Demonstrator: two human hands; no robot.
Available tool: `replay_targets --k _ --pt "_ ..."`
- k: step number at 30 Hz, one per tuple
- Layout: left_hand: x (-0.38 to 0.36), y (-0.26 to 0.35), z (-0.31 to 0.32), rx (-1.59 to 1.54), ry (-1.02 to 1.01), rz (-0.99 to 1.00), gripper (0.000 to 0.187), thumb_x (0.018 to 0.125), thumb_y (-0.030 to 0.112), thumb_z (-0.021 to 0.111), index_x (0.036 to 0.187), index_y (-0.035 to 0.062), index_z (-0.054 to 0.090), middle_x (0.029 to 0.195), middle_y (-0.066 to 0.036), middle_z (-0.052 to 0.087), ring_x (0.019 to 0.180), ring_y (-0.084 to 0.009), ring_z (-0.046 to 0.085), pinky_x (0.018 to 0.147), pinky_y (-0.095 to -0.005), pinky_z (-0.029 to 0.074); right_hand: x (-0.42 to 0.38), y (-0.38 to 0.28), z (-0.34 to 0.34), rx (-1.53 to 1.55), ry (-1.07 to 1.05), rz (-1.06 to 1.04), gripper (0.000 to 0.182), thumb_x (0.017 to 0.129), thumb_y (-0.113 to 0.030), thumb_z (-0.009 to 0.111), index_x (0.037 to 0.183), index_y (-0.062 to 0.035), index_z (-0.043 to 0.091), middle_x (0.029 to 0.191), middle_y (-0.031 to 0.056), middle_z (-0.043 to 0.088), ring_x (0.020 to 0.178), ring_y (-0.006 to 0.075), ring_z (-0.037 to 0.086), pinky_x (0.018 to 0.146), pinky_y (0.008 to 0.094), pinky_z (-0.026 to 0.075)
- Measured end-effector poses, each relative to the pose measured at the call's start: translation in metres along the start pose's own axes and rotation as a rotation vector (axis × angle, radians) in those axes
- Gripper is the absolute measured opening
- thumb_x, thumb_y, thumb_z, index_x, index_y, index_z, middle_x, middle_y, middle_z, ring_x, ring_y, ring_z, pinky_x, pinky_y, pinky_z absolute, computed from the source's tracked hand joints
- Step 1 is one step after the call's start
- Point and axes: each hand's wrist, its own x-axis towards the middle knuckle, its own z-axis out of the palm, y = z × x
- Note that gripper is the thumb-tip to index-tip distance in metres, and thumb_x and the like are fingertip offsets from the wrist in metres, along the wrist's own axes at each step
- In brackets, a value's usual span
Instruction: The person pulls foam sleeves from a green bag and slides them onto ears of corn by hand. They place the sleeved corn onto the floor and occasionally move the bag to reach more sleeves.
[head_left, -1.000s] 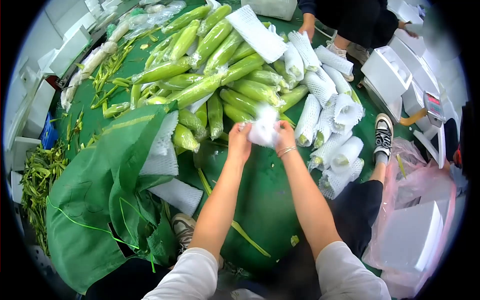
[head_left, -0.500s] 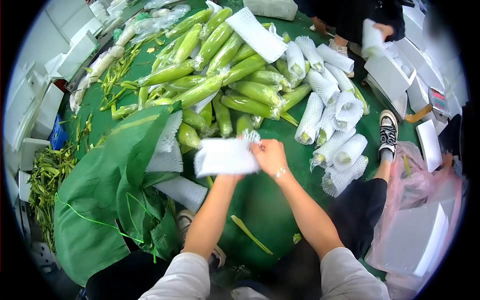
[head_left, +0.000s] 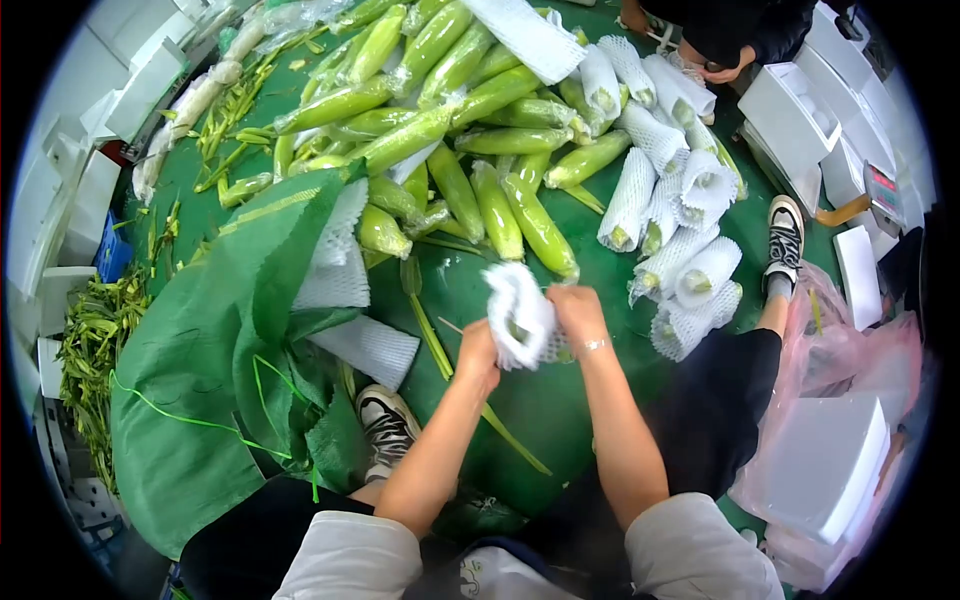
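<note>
A white foam net sleeve is held between my two hands, its open end turned up and slightly blurred, with some green showing inside. My left hand is closed at its lower left side. My right hand grips its right side, fingers curled. Just beyond lies a heap of green corn ears in husks and clear film; one corn ear points close to my right hand. Sleeved corn ears lie to the right of the heap.
A green cloth sack with foam sleeves lies at left. Husk scraps are piled beyond it. White foam boxes, a scale and a pink plastic bag stand right. Another person's hand shows at the top.
The sleeve in my hands has turned from lying sideways to open end up. Several ears at the heap's front have slid toward me. The other person's hand no longer holds a white sleeved piece.
</note>
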Motion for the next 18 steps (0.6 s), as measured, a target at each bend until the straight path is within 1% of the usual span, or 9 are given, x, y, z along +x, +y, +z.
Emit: replay_targets --k 2,5,8,10,11,12,13,15,18 --pt "-0.022 -0.013 0.019 -0.067 -0.009 0.006 0.012 0.084 0.008 0.058 0.078 -0.0011 0.064 0.073 -0.004 0.062 0.06 -0.0105 0.056 0.055 -0.0262 0.045 -0.024 0.017 -0.015 0.09 0.181 -0.003 0.024 0.072 -0.017 0.059 0.065 0.0055 0.061 0.056 0.0047 0.055 0.052 0.0121 0.048 0.049 0.0294 0.038" --pt "-0.034 -0.059 0.025 0.192 0.013 0.186 0.029 0.085 0.011 0.06 0.059 0.0038 0.05 0.054 0.005 0.043 0.052 -0.004 0.035 0.046 -0.0253 0.028 -0.054 0.019 -0.04 0.287 0.152 -0.055 0.019 0.076 -0.012 0.058 0.065 0.0038 0.061 0.056 0.001 0.054 0.053 0.0084 0.047 0.048 0.0266 0.037" --pt "-0.015 -0.105 0.01 0.273 0.008 0.231 0.029 0.084 0.01 0.059 0.059 0.0011 0.049 0.053 0.004 0.043 0.051 -0.0043 0.035 0.045 -0.0254 0.029 -0.066 0.053 -0.066 0.201 0.08 0.057 0.017 0.079 -0.009 0.058 0.066 0.0019 0.061 0.059 -0.0022 0.054 0.054 0.0058 0.045 0.046 0.024 0.035" --pt "0.005 -0.135 0.002 0.567 0.156 0.261 0.028 0.082 0.014 0.061 0.062 -0.0027 0.051 0.051 -0.005 0.047 0.049 -0.0097 0.036 0.047 -0.0311 0.034 -0.022 0.119 -0.069 0.205 0.232 0.057 0.018 0.08 -0.008 0.058 0.065 0.0022 0.061 0.061 -0.0006 0.058 0.054 0.0069 0.049 0.047 0.0248 0.039" --pt "0.011 -0.134 0.01 0.69 0.178 0.325 0.028 0.082 0.015 0.061 0.063 -0.0029 0.052 0.052 -0.01 0.049 0.047 -0.0161 0.04 0.048 -0.0345 0.036 0.018 0.229 -0.082 0.674 0.173 0.043 0.016 0.08 -0.008 0.059 0.07 0.003 0.062 0.066 0.0037 0.062 0.059 0.0109 0.056 0.051 0.027 0.044" --pt "0.012 -0.134 0.014 0.816 0.213 0.378 0.028 0.082 0.017 0.061 0.063 -0.0032 0.052 0.054 -0.016 0.051 0.046 -0.0224 0.043 0.05 -0.0379 0.038 0.012 0.227 -0.077 0.26 0.137 -0.241 0.018 0.084 -0.013 0.056 0.078 0.0025 0.063 0.074 0.0095 0.065 0.064 0.0162 0.061 0.057 0.0294 0.05" --pt "0.016 -0.132 0.017 0.897 0.221 0.472 0.029 0.083 0.021 0.058 0.066 -0.0021 0.055 0.06 -0.023 0.053 0.053 -0.0375 0.051 0.053 -0.0434 0.04 0.011 0.222 -0.075 0.691 0.14 -0.026 0.024 0.087 -0.021 0.054 0.085 0.0009 0.062 0.081 0.0104 0.065 0.07 0.018 0.062 0.062 0.0308 0.051" --pt "0.016 -0.128 0.027 0.895 0.249 0.485 0.031 0.084 0.025 0.056 0.067 -0.0016 0.056 0.062 -0.023 0.055 0.057 -0.0403 0.053 0.054 -0.0455 0.04 -0.011 0.19 -0.064 1.187 0.027 0.243 0.036 0.09 -0.036 0.048 0.097 -0.0037 0.06 0.094 0.0103 0.063 0.084 0.0208 0.062 0.072 0.0345 0.052" --pt "0.058 -0.103 0.067 0.899 0.146 0.558 0.035 0.086 0.032 0.051 0.072 0.0003 0.058 0.069 -0.024 0.058 0.067 -0.0438 0.056 0.058 -0.0503 0.042 -0.024 0.056 -0.058 1.16 -0.163 0.328 0.045 0.09 -0.05 0.04 0.108 -0.0132 0.058 0.106 0.0046 0.062 0.099 0.0229 0.059 0.085 0.0396 0.049"
